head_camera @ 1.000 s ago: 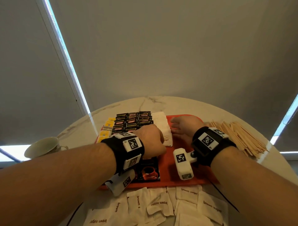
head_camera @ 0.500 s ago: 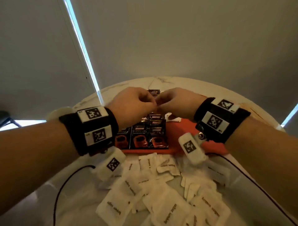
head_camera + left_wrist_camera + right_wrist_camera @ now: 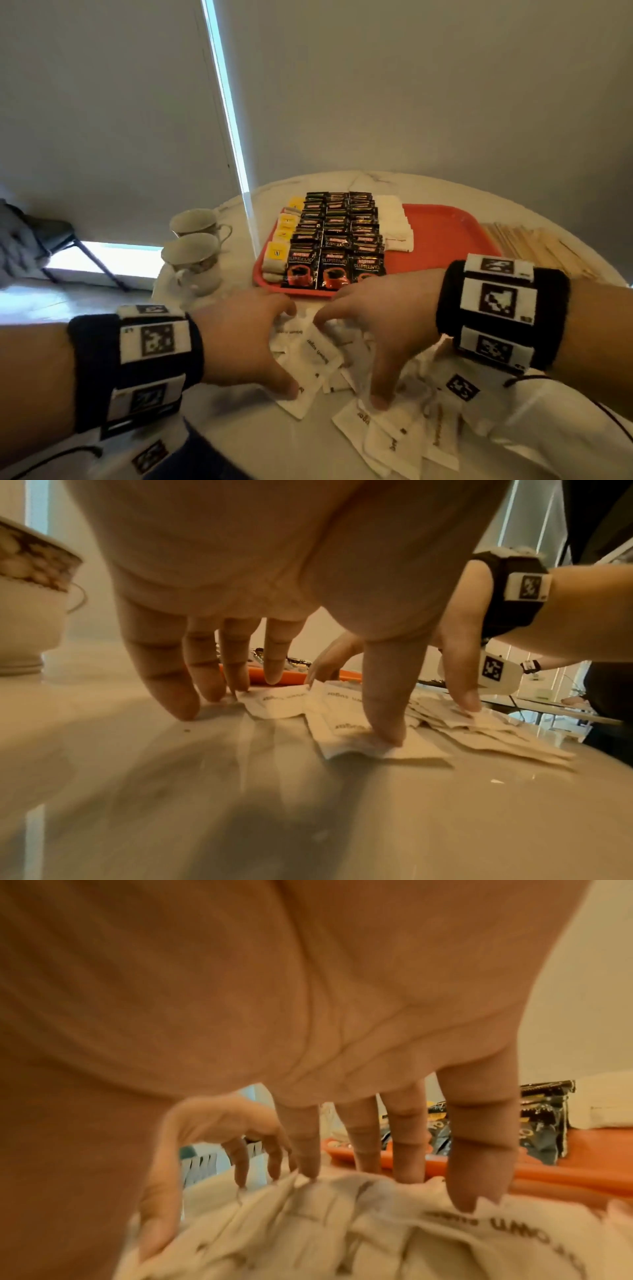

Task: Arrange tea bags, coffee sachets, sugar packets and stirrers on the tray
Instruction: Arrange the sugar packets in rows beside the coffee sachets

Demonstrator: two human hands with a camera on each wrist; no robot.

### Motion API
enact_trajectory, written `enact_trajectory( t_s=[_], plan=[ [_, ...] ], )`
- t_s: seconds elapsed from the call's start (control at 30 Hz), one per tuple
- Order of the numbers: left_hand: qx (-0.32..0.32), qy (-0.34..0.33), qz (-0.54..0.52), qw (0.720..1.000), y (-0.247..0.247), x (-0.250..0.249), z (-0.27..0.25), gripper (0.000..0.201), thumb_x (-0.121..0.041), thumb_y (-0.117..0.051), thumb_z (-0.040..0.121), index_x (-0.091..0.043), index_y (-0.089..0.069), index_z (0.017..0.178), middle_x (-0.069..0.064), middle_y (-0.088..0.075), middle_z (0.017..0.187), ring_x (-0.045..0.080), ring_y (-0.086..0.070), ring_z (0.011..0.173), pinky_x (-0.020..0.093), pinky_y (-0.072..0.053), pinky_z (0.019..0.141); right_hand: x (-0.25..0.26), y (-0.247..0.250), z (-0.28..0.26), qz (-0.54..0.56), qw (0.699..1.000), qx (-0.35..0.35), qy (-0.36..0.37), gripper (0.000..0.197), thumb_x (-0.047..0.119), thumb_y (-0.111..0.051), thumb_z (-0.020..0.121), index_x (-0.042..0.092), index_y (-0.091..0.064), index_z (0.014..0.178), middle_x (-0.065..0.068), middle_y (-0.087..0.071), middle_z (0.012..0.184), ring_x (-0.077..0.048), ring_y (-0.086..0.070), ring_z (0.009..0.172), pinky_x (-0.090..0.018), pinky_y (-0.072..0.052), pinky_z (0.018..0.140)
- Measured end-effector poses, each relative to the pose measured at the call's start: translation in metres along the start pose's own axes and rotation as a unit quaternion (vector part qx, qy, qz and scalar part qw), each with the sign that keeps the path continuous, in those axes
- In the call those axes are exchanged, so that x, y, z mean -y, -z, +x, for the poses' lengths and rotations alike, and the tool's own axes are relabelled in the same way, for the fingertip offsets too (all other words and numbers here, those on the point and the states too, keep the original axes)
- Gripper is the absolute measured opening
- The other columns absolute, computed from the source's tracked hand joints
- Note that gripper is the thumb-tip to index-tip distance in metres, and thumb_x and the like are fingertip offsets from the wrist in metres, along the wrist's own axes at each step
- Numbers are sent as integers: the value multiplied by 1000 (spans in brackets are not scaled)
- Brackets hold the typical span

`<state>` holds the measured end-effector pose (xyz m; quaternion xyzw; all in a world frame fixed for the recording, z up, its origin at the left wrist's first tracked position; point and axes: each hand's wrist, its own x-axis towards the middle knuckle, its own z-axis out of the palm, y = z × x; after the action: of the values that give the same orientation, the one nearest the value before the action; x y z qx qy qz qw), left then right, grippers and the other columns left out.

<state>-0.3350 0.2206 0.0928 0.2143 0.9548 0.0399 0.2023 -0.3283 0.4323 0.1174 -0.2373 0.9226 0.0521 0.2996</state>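
A red tray (image 3: 445,240) holds a column of yellow tea bags (image 3: 284,233), three columns of black coffee sachets (image 3: 335,246) and a row of white sugar packets (image 3: 394,222). Loose brown sugar packets (image 3: 322,353) lie heaped on the table in front of the tray. My left hand (image 3: 270,346) is spread over the heap's left side, its thumb (image 3: 383,723) pressing one packet (image 3: 346,726). My right hand (image 3: 359,349) is spread on the right side, fingertips (image 3: 462,1199) on the packets (image 3: 377,1231). Wooden stirrers (image 3: 534,246) lie on the table right of the tray.
Two cups (image 3: 191,257) stand on the marble table (image 3: 239,428) left of the tray; the nearer cup (image 3: 27,615) is close to my left hand. The tray's right half is bare red. The round table's edge curves behind the tray and stirrers.
Both hands left the tray, met above it half a second ago, and have now come down spread onto the loose sugar packets in front of the tray.
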Motion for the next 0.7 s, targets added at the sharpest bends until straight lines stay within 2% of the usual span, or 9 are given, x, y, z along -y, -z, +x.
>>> enact_trajectory(
  t_s=[0.07,0.13,0.23,0.33,0.43,0.6,0.67,0.7],
  plan=[
    [-9,14,-22,1000,-3,-6,5,94,-66,-90,59,-42,-47,139,-20,-58,122,5,-57,108,32,-55,96,5,-4,4,-29,1000,-4,-6,116,64,-87,60,50,-19,153,11,-40,149,-21,-43,129,-46,-48,101],
    [-10,33,-38,999,-4,-13,9,85,-58,-92,63,-37,-52,135,-15,-63,112,7,-61,100,31,-57,91,9,-6,11,-30,999,-19,-13,117,61,-88,61,51,-17,153,7,-43,140,-21,-45,121,-45,-50,96],
    [3,74,-72,995,-3,-19,16,56,-43,-94,70,-26,-65,115,-6,-71,100,14,-68,92,30,-60,82,14,-5,19,-23,998,-55,-13,97,56,-88,64,46,-36,146,7,-48,124,-18,-50,108,-40,-53,89],
    [18,99,-142,985,-3,-15,24,36,-24,-92,74,-22,-72,104,1,-78,96,20,-76,91,39,-65,85,16,-4,23,15,996,-85,-7,77,45,-86,73,40,-48,140,10,-56,124,-17,-55,111,-39,-54,92],
    [8,104,-220,970,-4,-7,26,35,-16,-92,73,-22,-75,103,1,-78,100,21,-75,94,41,-64,88,15,-5,27,62,992,-111,-2,71,43,-85,75,40,-53,139,13,-62,122,-13,-58,109,-35,-54,91],
    [-31,112,-322,939,-6,2,22,44,-22,-96,68,-29,-75,106,-3,-78,100,19,-74,96,43,-63,90,13,0,33,140,980,-139,-16,54,42,-86,75,40,-65,125,16,-67,103,-6,-62,93,-25,-53,72],
    [-46,116,-374,919,-5,7,21,47,-16,-96,68,-27,-74,108,-2,-79,101,21,-75,98,44,-63,91,12,2,35,163,974,-157,-30,49,43,-86,72,39,-68,118,17,-68,97,-6,-63,88,-26,-54,68],
    [-49,116,-403,906,-5,9,20,47,-12,-95,70,-25,-74,109,-1,-80,102,22,-75,99,46,-63,91,11,3,35,178,970,-164,-33,46,43,-87,71,38,-69,114,16,-69,95,-7,-64,88,-29,-57,71]
  ],
)
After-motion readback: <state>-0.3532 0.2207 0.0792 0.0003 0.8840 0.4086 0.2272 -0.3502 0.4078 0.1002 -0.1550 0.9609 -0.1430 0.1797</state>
